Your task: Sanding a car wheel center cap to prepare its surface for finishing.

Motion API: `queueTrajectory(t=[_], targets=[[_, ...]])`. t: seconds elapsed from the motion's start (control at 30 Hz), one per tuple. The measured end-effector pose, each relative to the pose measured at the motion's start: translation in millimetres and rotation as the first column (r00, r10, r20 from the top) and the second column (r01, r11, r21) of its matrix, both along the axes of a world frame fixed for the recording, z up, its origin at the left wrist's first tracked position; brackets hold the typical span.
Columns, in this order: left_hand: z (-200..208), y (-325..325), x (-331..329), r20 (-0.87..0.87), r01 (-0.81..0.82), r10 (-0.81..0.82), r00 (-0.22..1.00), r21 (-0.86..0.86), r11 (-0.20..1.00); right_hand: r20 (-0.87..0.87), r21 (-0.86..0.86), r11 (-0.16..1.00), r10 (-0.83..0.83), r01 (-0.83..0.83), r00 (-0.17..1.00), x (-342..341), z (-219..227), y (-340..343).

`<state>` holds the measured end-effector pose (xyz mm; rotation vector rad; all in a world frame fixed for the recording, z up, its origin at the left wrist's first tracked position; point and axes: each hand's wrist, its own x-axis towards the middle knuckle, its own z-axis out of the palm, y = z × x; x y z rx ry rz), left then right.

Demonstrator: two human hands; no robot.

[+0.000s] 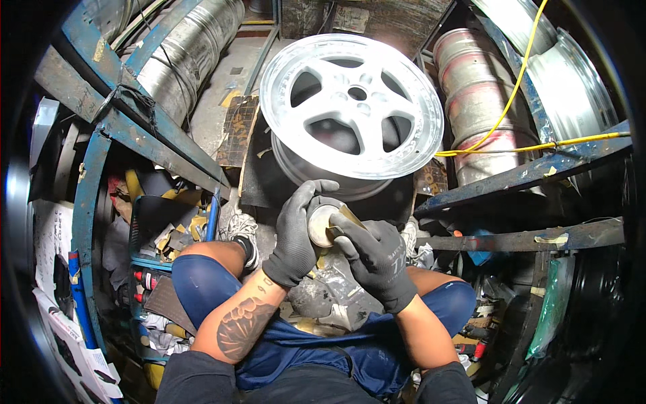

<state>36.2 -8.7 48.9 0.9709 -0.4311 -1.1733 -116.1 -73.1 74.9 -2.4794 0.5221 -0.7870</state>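
In front of my knees my left hand [296,232], in a dark grey glove, is wrapped round a small round tin [319,227] with a pale inside or face. My right hand [373,252], gloved alike, pinches a thin yellowish-brown flat piece [351,215] at the tin's right side. Whether that piece is a spreader or folded sandpaper I cannot tell. Just beyond both hands lies a silvery-white five-spoke car wheel rim [360,135], face up and tilted slightly toward me. It rests on a dark stand [259,182], apart from my fingers.
Blue metal frames [151,124] flank me on both sides. A yellow cable [505,101] hangs at the right, before a stained metal drum [464,74]. A blue crate [141,259] of scraps sits at my left. More wheel rims [572,87] stand at the far right.
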Motion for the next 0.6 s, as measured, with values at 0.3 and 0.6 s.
queueTrajectory(t=[0.3,0.6], targets=[[0,-9,0,0.167,-0.093,0.076,0.983,0.095,0.991,-0.122,-0.038,0.999,-0.033,0.028,0.992,8,10,10],[-16,-10,7,0.050,-0.012,0.014,0.999,-0.030,0.999,-0.070,-0.046,0.999,-0.011,0.008,0.997,13,15,13]])
